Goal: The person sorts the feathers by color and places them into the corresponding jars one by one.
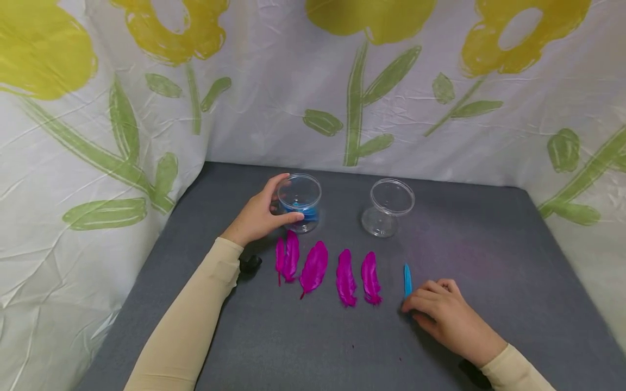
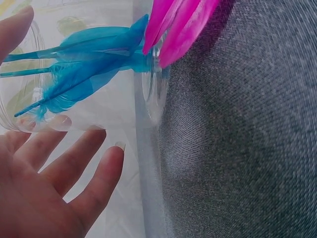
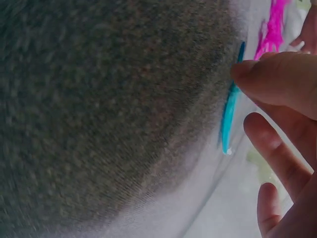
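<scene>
My left hand (image 1: 259,216) grips a clear plastic jar (image 1: 304,226) that stands upright at the back of the table, thumb in front and fingers round its far side. Inside it lie several blue feathers (image 2: 89,84), their quills toward the rim in the left wrist view. At the right, my right hand (image 1: 445,317) pinches a single blue feather (image 1: 407,276) between thumb and index finger, low over the cloth. The feather's far end sticks out past the fingertips, and in the right wrist view the blue feather (image 3: 229,121) shows on both sides of the thumb tip.
Several magenta feathers (image 1: 314,269) lie in a row between the hands, the leftmost ones just in front of the held jar. A second clear jar (image 1: 380,224) stands to its right. Dark grey cloth (image 1: 313,347) covers the table, with a flower-printed curtain (image 1: 274,108) behind.
</scene>
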Motion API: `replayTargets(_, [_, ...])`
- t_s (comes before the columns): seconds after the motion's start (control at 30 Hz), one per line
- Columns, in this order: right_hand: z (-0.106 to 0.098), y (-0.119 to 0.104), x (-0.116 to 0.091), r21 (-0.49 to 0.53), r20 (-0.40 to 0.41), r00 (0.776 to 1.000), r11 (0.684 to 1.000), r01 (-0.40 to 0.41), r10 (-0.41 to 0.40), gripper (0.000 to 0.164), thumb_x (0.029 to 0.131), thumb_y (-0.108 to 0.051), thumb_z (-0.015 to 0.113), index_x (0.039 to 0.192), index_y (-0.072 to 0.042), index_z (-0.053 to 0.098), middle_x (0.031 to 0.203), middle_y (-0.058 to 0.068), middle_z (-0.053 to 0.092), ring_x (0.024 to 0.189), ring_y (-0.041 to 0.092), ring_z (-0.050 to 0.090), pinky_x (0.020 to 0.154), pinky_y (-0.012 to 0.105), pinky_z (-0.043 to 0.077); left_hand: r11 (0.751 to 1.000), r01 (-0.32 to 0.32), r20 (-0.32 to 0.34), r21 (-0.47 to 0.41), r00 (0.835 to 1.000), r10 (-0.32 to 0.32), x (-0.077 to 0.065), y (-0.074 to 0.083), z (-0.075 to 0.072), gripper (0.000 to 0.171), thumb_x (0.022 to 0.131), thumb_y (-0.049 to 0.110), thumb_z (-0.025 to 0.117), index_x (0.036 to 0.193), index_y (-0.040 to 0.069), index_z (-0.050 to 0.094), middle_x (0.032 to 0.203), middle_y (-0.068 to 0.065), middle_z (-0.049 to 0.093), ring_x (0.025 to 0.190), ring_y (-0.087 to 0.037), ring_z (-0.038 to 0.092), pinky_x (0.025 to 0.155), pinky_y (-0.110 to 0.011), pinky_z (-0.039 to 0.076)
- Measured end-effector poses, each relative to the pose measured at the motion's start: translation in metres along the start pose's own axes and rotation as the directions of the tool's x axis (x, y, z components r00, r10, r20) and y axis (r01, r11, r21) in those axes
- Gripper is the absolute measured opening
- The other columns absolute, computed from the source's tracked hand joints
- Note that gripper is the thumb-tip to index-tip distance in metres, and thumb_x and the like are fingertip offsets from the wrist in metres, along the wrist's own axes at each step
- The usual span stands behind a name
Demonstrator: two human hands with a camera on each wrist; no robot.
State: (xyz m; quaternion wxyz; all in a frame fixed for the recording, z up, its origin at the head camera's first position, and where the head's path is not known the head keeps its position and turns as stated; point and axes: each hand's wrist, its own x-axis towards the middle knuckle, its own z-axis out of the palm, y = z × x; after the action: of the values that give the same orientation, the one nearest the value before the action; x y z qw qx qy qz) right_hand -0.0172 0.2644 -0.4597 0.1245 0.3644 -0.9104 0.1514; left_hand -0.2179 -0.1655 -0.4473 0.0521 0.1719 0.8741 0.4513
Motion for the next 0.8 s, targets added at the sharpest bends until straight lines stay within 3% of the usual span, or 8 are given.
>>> replayTargets(0.43, [0.0029,0.0019,0.0043,-0.06,0.04,0.997,0.996,0.065,-0.063,0.04,0.068,-0.013,0.101,0.095,-0.032,0.078,0.103,-0.02,0.071,0.102,0.005,0.062,0.092,0.038,0.032,1.0,0.0,0.002,0.002,1.0,0.0,0.0003,-0.0004,-0.0002,0.102,0.087,0.06,0.086,0.167,0.043,0.025,0.169,0.008,0.046,0.147,-0.03,0.057,0.116,-0.052,0.053])
replayTargets(0.8, [0.0042,0.0061,0.0102,-0.118,0.02,0.987,0.98,0.159,-0.158,0.031,0.069,-0.013,0.097,0.09,-0.027,0.078,0.095,-0.017,0.071,0.095,0.01,0.059,0.094,0.043,0.034,1.0,-0.004,0.0,0.002,1.0,0.004,0.0005,0.0,0.0001,0.103,0.087,0.058,0.087,0.168,0.04,0.025,0.17,0.007,0.046,0.147,-0.03,0.057,0.117,-0.053,0.053])
